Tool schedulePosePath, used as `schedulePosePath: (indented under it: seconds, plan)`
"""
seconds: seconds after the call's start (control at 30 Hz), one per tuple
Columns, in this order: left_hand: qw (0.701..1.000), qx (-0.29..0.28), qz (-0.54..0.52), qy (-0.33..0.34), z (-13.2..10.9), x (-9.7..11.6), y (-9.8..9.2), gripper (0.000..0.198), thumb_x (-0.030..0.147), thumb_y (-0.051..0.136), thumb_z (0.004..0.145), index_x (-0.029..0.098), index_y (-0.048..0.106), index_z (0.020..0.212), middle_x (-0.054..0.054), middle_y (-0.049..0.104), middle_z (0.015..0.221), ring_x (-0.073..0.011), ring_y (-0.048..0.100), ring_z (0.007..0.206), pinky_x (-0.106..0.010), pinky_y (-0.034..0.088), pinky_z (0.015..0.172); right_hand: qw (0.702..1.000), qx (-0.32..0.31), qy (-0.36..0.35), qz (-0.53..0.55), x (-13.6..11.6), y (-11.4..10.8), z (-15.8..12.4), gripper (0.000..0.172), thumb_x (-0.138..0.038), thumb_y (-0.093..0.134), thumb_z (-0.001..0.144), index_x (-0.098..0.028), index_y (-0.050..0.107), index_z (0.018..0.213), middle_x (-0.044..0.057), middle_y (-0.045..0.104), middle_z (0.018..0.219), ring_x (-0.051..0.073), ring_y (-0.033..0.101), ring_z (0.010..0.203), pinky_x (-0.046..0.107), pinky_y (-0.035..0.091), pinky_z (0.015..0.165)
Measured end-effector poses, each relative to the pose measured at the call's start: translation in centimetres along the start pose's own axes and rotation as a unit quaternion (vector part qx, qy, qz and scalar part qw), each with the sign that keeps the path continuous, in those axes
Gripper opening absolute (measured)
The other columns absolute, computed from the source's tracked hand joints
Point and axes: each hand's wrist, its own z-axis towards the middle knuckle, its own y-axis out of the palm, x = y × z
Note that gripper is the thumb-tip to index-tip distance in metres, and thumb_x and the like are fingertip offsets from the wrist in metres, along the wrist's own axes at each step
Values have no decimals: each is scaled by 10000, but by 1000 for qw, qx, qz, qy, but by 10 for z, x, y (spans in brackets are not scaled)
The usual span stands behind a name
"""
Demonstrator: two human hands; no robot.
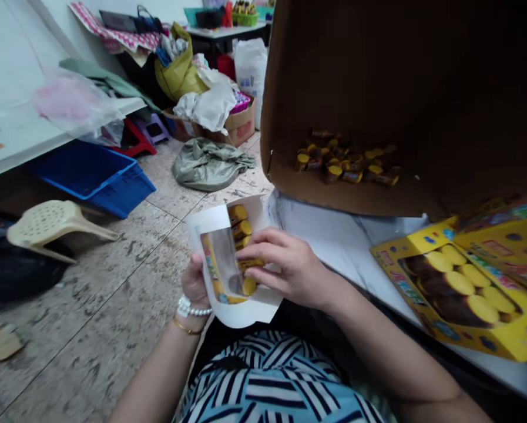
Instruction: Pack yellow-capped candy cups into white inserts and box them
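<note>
My left hand [195,282] grips the left side of an open cardboard packing box [241,314], white inside with a clear window, tilted above my lap. Small brown tubs with yellow lids [241,228] stand in a row inside it. My right hand [292,264] reaches into the box from the right, its fingers closed around one small tub [251,262] in that row. The fingers partly cover this tub. To the right, a large brown carton [342,197] lies open towards me with many loose tubs [351,161] inside.
Yellow printed boxes [422,311] with windows, one showing larger yellow-lidded tubs, rest on the marble-patterned table [329,226] at right. On the floor at left are a blue crate [131,188], a cream stool [51,226] and a grey-green sack [210,161].
</note>
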Motion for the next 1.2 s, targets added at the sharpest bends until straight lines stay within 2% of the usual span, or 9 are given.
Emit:
schedulePosePath:
  seconds: [0.17,0.3,0.37,0.47,0.6,0.73,0.9,1.03,1.2]
  plan:
    - [999,-19,21,-28,-4,2,4,407,461,724,815,193,747,1120,-84,798,1046,-359,697,1113,-569,468,1078,986,-130,-71,-77,5,21,3,192,-249,632,921,-128,714,1045,134,725,1018,252,629,964,408,543,870]
    - [998,-39,-22,-36,-7,3,-1,525,537,653,855,194,678,1251,-131,744,1204,-380,574,1295,-598,415,1111,996,9,-65,-66,18,-8,1,251,-320,622,958,-173,692,1148,94,754,1088,208,677,972,365,541,892]
    - [992,-85,-59,-71,-6,3,-5,610,600,588,877,204,618,1339,-150,686,1316,-378,507,1364,-603,380,1133,975,156,5,-157,33,-33,2,178,-303,602,963,-208,731,1040,67,765,1041,213,687,964,380,528,918]
    - [973,-172,-113,-103,0,1,-9,576,590,464,946,236,583,1385,-124,661,1361,-352,464,1404,-586,331,1168,863,307,188,-355,63,-72,11,243,-337,611,922,-196,745,1066,124,688,1230,311,615,1131,471,473,996]
    - [943,-253,-168,-135,7,-3,-8,548,536,396,980,232,569,1403,-106,667,1354,-330,439,1424,-551,282,1200,783,201,411,-421,104,-103,24,502,-388,602,904,-145,603,1343,220,562,1382,383,546,1220,478,461,975]
    - [948,-247,-160,-124,5,-1,-5,513,552,460,950,264,628,1339,-88,631,1405,-316,419,1440,-520,276,1206,788,152,444,-399,126,-100,28,458,-341,581,916,-159,571,1336,186,695,1079,333,634,1070,415,494,885]
    - [950,-248,-149,-122,-3,5,-3,530,572,430,957,263,629,1339,-98,656,1371,-315,461,1413,-520,296,1194,789,185,422,-405,137,-96,38,475,-420,613,897,-149,576,1285,231,594,1296,365,575,1180,436,477,919]
    - [946,-266,-154,-106,-6,7,0,531,538,377,986,256,591,1382,-103,685,1328,-316,485,1394,-538,294,1192,822,187,391,-369,137,-94,43,348,-268,537,919,-129,588,1234,153,698,1114,265,665,983,349,507,832]
    - [958,-234,-151,-76,-12,11,-3,498,533,451,968,293,582,1384,-85,676,1347,-320,505,1377,-556,294,1189,872,134,323,-343,121,-79,24,238,-206,579,868,-159,713,1059,137,701,1128,281,635,1096,349,485,922]
